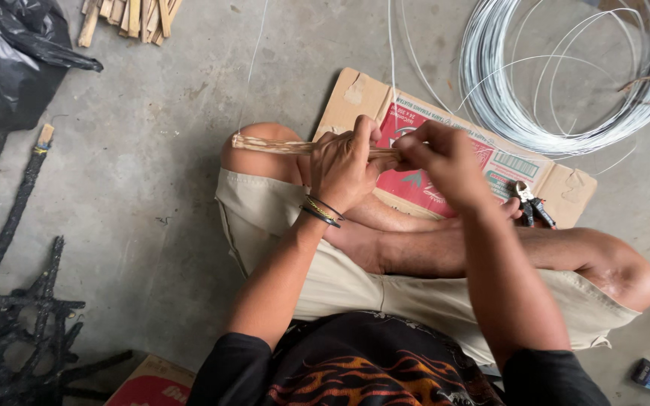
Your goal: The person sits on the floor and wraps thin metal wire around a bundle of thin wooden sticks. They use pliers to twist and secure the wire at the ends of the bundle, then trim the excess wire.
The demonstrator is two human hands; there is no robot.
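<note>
Grey concrete floor, with a person sitting cross-legged on it. Nearest, a red carton corner (152, 383) pokes in by the knee. Above the lap, the left hand (344, 169) is closed around a bundle of thin pale sticks (265, 144) lying crosswise — the right hand (438, 162) pinches its other end. Light, stiff, probably brittle; best gripped mid-bundle. Beyond lie a flattened cardboard box (566, 192) with a red-and-white label, pliers (530, 201), then a wire coil (566, 83) and wood offcuts (129, 19).

Clad in a black short-sleeved shirt (374, 361) with orange flame print, beige shorts (355, 282), thin black and gold bracelets (320, 211) on left wrist.
</note>
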